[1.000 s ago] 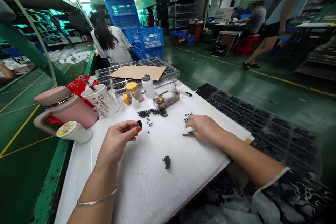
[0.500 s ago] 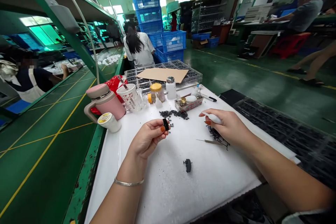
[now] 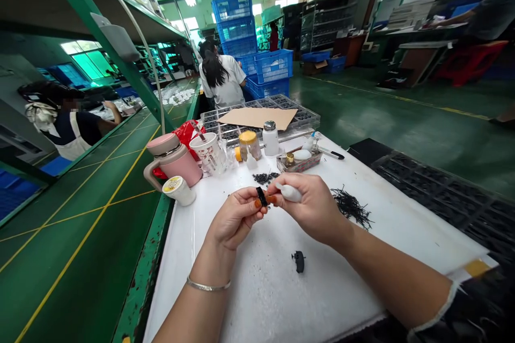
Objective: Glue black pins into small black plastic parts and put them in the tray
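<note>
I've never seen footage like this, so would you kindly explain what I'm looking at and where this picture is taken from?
This picture comes from a camera worn on a person's head, looking forward and down, so the two bare arms are the person's own. The left hand pinches a small black part in its fingers. The right hand, just beside it, holds a small white object. On the white work surface lie a heap of thin black strands, a small pile of black rings and another black part. A pink mug stands further back.

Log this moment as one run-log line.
left hand pinches small black part | right hand holds white plastic object | nearby: pile of black rings
</note>
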Available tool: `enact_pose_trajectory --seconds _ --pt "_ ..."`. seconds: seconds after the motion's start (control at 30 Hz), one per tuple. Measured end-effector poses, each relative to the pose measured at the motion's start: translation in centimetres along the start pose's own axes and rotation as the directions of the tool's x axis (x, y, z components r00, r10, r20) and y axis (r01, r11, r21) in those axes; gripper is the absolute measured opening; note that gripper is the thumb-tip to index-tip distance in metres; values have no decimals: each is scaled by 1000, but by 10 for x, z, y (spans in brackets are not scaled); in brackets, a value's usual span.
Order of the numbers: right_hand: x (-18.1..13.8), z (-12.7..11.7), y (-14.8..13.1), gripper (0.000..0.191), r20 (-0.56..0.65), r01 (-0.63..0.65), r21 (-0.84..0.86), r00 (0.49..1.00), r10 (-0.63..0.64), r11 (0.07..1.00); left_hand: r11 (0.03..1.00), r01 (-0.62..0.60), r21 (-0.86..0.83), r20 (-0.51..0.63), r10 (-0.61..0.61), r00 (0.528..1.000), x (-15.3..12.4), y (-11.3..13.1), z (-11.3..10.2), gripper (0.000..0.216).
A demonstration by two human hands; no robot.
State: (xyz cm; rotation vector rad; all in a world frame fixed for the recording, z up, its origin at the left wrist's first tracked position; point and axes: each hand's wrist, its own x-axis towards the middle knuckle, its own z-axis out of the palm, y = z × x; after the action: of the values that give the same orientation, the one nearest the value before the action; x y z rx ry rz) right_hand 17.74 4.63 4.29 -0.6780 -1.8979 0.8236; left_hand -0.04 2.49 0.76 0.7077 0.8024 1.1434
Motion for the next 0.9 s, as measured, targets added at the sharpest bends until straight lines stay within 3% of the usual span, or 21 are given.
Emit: enact_pose_trajectory --seconds 0.17,0.33,0.9 --pt "-5 4 10 15 -81 180 -132 978 -191 975 1000 7 17 -23 -6 1000 0 0 3 30" --pt "-7 5 15 24 -68 288 -235 948 -311 928 999 17 32 -29 -16 999 1 -1 5 29" --pt "-12 8 25 23 -85 318 -209 936 -341 925 997 28 73 -58 -24 998 0 -1 6 31"
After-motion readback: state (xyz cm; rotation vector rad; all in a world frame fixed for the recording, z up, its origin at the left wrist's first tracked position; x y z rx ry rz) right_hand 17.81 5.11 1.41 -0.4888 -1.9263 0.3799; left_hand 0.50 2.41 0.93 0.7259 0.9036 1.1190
